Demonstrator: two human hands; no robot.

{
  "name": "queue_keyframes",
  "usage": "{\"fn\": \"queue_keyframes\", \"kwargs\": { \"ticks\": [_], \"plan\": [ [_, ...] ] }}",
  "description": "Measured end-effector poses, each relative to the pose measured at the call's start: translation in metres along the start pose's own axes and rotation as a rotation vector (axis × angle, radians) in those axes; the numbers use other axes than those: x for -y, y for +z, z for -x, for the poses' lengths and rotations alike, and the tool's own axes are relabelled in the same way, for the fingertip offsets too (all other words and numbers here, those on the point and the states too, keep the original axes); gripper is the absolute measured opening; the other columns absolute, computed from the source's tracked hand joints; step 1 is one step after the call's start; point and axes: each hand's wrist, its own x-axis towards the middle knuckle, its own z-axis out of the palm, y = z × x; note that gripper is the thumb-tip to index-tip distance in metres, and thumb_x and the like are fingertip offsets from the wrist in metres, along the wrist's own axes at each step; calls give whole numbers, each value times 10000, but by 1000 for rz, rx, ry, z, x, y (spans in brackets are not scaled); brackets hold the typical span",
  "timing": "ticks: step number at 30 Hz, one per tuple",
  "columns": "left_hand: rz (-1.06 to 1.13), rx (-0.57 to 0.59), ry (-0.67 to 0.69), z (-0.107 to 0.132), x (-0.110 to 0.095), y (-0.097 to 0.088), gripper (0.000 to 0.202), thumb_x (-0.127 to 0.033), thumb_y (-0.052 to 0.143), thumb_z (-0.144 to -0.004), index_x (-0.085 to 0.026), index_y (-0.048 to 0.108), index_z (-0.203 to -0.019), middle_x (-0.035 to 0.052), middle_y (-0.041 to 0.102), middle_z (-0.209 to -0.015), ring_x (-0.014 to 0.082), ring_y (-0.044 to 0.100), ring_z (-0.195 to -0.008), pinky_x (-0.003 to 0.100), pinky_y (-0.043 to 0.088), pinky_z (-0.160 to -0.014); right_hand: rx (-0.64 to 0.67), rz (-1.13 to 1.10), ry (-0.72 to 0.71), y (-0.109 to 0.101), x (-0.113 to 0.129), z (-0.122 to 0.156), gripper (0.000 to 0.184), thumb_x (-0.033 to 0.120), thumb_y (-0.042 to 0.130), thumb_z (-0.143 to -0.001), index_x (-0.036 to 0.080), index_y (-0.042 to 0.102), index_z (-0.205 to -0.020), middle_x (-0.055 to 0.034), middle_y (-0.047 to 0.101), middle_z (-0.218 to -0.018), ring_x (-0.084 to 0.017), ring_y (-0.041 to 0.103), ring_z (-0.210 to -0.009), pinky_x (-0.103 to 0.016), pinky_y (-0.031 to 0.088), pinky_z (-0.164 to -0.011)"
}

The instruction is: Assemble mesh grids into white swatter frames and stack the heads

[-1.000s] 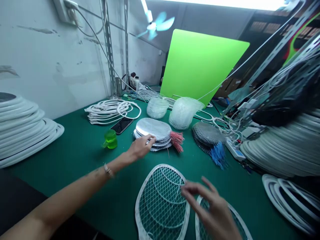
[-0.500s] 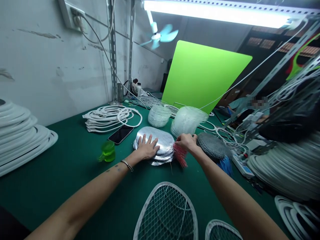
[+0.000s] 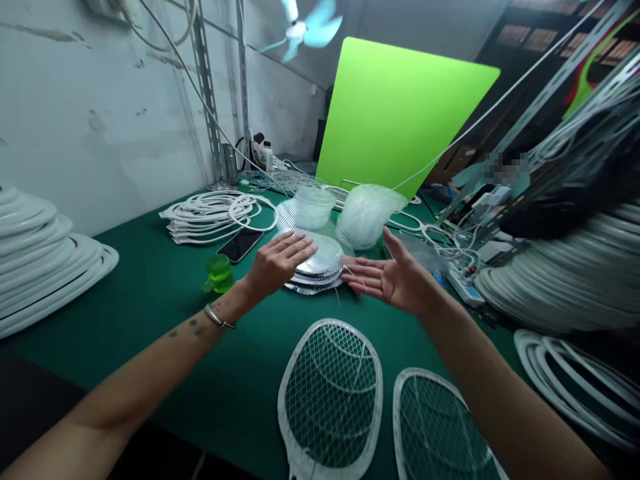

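Note:
A stack of silvery perforated mesh sheets lies on the table between my hands. One see-through mesh sheet stands tilted above the stack, in front of the pale bundles. My left hand is at the left of the stack, its fingers stretched and close together; its thumb is hidden. On the other side, my right hand is open, palm showing and thumb raised, with its fingertips by the sheet's right edge. Whether either hand bears the sheet's weight is unclear. Nearer me lie two white-framed mesh racket heads.
White oval frames, a phone and a green tape dispenser are left of the stack. Translucent bundles stand behind it. Piled white frames flank the left; more frames and a power strip are right.
My left hand has come off its flat press on the stack and turned sideways. My right hand has left the red bristly bundle and opened. One mesh sheet is now tilted up. The view has shifted.

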Motion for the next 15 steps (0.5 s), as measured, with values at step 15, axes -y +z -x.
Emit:
{"fn": "queue_keyframes", "kwargs": {
  "ticks": [15],
  "plan": [
    [614,236,363,85,-90,-38,554,-166,545,-951,-233,341,-1462,87,543,-1387,196,414,-1358,420,369,-1136,-381,-695,333,68,-209,169,988,462,853,-601,300,363,-1443,-52,740,-1015,-209,720,-828,-247,560,-651]
  ]
}}
